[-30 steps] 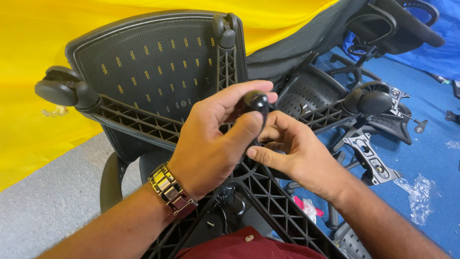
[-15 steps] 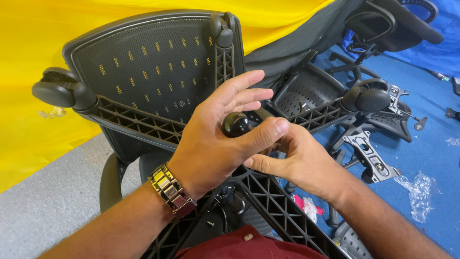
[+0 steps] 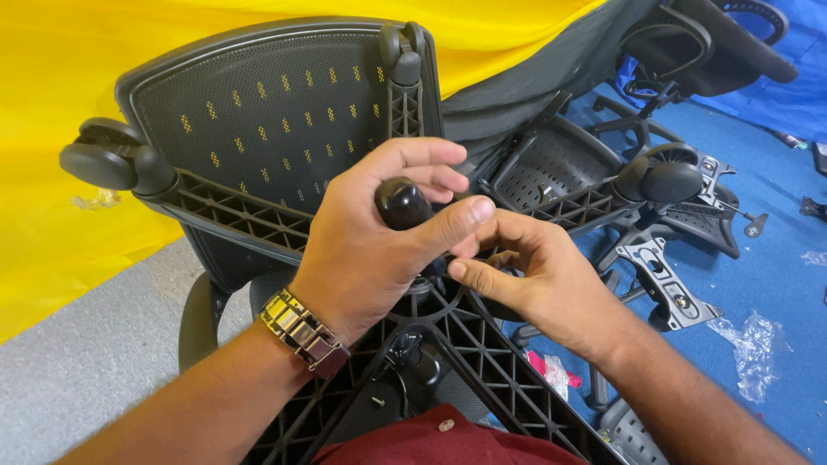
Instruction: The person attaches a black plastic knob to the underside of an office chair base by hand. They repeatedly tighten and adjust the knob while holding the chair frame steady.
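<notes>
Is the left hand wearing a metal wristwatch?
Yes, a metal-link watch sits on the wrist of the left hand, which grips a glossy black knob.

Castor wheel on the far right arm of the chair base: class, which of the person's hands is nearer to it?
Right. The right hand lies just left of the castor wheel; the left hand sits farther left.

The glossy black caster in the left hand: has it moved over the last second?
Yes. The caster shifted left and slightly down, away from the mounted caster on the right base arm.
</notes>
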